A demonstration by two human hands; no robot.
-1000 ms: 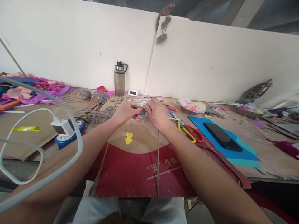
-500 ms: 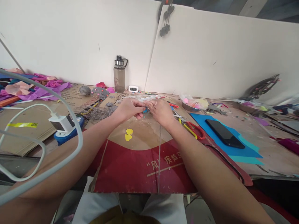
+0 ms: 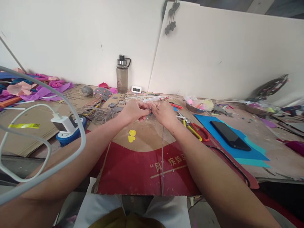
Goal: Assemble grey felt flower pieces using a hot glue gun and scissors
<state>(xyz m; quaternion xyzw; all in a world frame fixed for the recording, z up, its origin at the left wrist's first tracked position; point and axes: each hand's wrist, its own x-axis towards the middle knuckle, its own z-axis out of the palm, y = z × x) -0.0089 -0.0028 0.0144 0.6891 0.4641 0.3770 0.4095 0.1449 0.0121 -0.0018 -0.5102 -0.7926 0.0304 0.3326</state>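
Note:
Both my hands meet above the middle of the red and tan cardboard (image 3: 133, 177), fingertips pinched close together. My left hand (image 3: 135, 110) is closed, thumb against the fingers, on something too small to make out. My right hand (image 3: 163, 112) is also closed. From beneath it a strand of grey yarn (image 3: 162, 152) runs down across the cardboard to its near edge. Whatever sits between the fingertips is mostly hidden. Nearer to me lie two small yellow cut-outs, a flower (image 3: 132, 133) and a heart (image 3: 131, 139).
To the right lie red-handled scissors (image 3: 201, 133), yellow-handled pliers (image 3: 193, 133), blue sheets (image 3: 251, 154) and a phone (image 3: 230, 135). A bottle (image 3: 122, 77) and small digital clock (image 3: 136, 89) stand behind. At left, a white cable (image 3: 80, 133) loops before a charger (image 3: 63, 125) near tangled yarn (image 3: 97, 114).
The blue bit seen between my fingertips is now mostly out of sight. My hands stay together in nearly the same place; the whole view has shifted slightly.

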